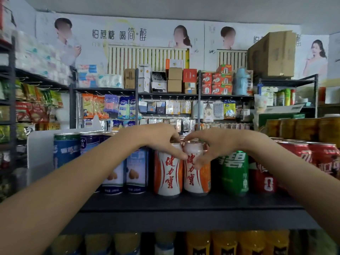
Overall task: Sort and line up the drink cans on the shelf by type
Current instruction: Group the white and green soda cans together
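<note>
Shop shelving fills the background, hung with packets and stacked with boxes under wall posters. Nearer, a dark shelf [184, 205] carries a row of upright drink cans at its front edge. Both arms reach in from below and meet over the middle of the row.

The left hand [161, 142] curls over the top of the left orange-and-white can [168, 173], fingers behind the rim and thumb down its front. The right hand [211, 146] grips the right orange-and-white can [196, 177] the same way, thumb pressed on its label. These two cans stand side by side, touching or nearly so, and the fingertips of both hands almost meet above them.

Left of the left hand stand two pale blue cans [136, 172] with a nut picture, then darker blue cans [66, 150] beyond the forearm. Right of the right hand stands a green can [233, 173], then red cans [312, 155] further out. Below the shelf, yellow bottles [224, 243] show, blurred.
</note>
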A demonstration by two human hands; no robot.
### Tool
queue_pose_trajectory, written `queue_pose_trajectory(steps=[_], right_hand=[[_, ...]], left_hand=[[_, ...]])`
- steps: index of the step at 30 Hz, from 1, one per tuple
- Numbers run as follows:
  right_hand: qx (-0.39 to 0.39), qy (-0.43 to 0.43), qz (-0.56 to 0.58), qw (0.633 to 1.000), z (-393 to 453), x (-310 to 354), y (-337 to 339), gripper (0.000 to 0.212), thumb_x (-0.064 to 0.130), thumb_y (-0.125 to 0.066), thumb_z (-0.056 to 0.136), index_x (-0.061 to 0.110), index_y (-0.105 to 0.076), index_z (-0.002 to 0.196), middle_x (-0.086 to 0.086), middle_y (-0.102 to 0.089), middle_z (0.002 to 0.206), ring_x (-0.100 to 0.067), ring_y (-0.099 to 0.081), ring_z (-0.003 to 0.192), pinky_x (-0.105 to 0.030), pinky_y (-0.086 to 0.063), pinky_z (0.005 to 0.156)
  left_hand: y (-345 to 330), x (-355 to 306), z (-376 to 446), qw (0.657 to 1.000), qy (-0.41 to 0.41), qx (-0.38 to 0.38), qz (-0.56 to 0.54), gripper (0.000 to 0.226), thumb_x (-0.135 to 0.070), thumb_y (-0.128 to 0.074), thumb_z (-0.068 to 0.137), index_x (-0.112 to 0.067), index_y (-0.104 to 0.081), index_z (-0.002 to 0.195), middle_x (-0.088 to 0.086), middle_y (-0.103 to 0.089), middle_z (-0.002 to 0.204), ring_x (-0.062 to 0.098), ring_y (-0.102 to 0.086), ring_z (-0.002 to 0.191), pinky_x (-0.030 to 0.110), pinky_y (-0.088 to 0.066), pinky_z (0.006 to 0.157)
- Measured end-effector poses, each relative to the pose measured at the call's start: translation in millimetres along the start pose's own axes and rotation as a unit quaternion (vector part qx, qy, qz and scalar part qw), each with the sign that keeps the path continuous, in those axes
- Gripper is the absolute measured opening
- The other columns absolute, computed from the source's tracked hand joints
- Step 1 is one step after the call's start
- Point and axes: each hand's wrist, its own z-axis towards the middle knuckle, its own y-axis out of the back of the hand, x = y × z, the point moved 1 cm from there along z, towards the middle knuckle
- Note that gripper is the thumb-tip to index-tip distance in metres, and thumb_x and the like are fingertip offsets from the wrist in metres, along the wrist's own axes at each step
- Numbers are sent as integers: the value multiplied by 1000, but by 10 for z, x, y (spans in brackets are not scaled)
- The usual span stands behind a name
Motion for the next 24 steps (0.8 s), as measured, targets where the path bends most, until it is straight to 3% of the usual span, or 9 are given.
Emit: queue_pose_trajectory(steps=[4,7,9,12,16,20,24], right_hand=[[-34,-24,-28,999,14,53,-126,79,44,-71,75,26,-30,141,2,-48,137,-18,-45,123,-35,-31,105],[-50,-45,-107,992,13,94,-126,80,48,-67,76,24,-30,143,3,-50,135,-20,-41,127,-42,-17,113],[-52,-50,-120,990,2,111,-145,81,49,-68,75,24,-30,142,3,-51,134,-21,-40,129,-44,-10,115],[-43,-53,-98,993,-20,137,-126,83,46,-70,75,23,-28,143,1,-50,134,-22,-40,128,-40,-16,113],[-30,-48,-82,995,-26,158,-58,92,45,-75,70,24,-26,145,0,-46,138,-22,-39,129,-37,-23,110],[-13,-61,-97,993,-13,190,-11,93,43,-74,72,27,-21,147,0,-38,146,-23,-32,135,-41,-11,114],[-78,-70,-107,989,-98,192,-174,98,45,-73,71,28,-16,147,2,-34,148,-19,-26,138,-46,3,116]], left_hand=[[-133,-37,15,999,-4,-25,36,63,-56,-62,75,-20,-53,126,-3,-58,119,15,-55,103,28,-46,85],[-203,-86,20,997,-25,-62,42,63,-57,-65,73,-17,-55,120,-1,-61,112,17,-55,101,32,-47,86],[-245,-104,-2,995,-36,-89,41,59,-56,-65,74,-17,-56,119,-1,-61,111,17,-52,103,26,-41,82],[-280,-98,-40,993,-26,-107,39,63,-56,-63,75,-19,-51,124,0,-59,117,19,-47,106,25,-33,79],[-250,-59,-88,997,-2,-74,-4,69,-54,-66,74,-14,-47,127,3,-59,119,16,-54,102,23,-40,77],[-232,-14,-123,998,25,-52,-36,83,-57,-66,72,-15,-36,137,2,-48,136,18,-48,118,28,-40,94],[-267,-106,-255,992,53,-55,99,98,-66,-61,69,-14,-24,144,3,-35,146,20,-32,133,39,-10,115]])
